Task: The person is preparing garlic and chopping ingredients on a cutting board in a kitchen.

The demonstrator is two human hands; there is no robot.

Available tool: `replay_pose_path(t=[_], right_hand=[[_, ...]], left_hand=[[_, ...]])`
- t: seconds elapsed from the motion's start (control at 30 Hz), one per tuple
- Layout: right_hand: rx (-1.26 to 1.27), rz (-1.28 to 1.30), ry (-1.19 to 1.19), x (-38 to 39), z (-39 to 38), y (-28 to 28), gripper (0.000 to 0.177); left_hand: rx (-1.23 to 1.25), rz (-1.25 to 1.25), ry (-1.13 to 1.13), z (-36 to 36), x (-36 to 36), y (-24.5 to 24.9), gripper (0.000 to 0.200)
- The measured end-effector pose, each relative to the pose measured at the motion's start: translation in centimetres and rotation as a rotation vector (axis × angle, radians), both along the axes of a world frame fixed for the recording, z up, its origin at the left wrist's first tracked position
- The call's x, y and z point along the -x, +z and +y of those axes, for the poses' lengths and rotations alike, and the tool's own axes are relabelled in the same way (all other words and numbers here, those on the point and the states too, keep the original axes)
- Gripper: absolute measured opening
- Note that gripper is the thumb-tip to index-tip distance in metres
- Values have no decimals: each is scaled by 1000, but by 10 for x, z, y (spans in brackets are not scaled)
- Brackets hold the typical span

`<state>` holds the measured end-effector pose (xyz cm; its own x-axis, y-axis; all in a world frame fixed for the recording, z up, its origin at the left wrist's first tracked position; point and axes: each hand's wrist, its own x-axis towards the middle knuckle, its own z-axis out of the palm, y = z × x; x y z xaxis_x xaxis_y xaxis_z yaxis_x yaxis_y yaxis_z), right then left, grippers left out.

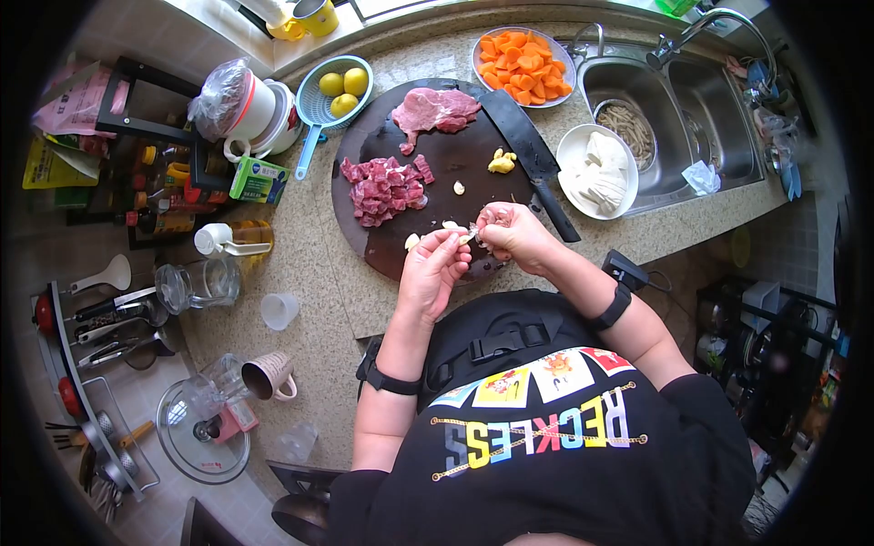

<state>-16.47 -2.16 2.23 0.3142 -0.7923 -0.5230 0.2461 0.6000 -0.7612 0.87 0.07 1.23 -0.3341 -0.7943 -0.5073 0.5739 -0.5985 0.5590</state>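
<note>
Over the near edge of the round dark cutting board (437, 196), my left hand (433, 271) pinches a pale garlic clove (465, 239). My right hand (512, 234) meets it there, with fingers closed on papery garlic skin (474, 231). Another clove (412, 241) lies just left of my hands, and a single clove (459, 187) rests mid-board. Diced raw meat (382, 189) is piled on the board's left, a larger slab of meat (435, 114) at the back. Ginger pieces (502, 161) sit beside a cleaver (521, 136), whose handle points toward my right forearm.
Behind the board stand a blue strainer (306, 109) with potatoes and a plate of cut carrots (523, 66). A white bowl (596, 171) sits by the sink (669, 187). Leftward are an oil jug (234, 239), a plastic cup (279, 310) and a mug (269, 376).
</note>
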Motion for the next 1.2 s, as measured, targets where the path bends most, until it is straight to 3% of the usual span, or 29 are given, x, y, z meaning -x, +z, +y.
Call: replay_pose_path(t=[0.1, 0.3, 0.37, 0.5, 0.67, 0.8, 0.87, 1.2], right_hand=[[-29, -46, 8, 0, 0, 3, 4], [-89, -185, 3, 3, -2, -2, 3], [-109, -221, -11, 3, -3, -2, 4], [-126, -287, -41, 5, -5, 0, 8], [-118, -262, -48, 5, -4, -9, 7], [-127, -204, -40, 5, -4, -10, 10], [-143, -181, -38, 4, -4, -10, 11], [-126, -115, -29, 3, -6, -13, 10]], left_hand=[[9, 27, 31, 1, 4, 3, 16], [298, -385, 57, 0, 8, 5, 20], [449, -643, 55, 2, 5, -13, 20], [450, -769, -12, 3, -3, -30, 16], [669, -1038, -12, 2, -6, -37, 4], [506, -925, 32, 0, -3, -43, 6], [373, -753, 82, -2, -2, -33, 8], [475, -946, 172, -5, -8, -40, 6]])
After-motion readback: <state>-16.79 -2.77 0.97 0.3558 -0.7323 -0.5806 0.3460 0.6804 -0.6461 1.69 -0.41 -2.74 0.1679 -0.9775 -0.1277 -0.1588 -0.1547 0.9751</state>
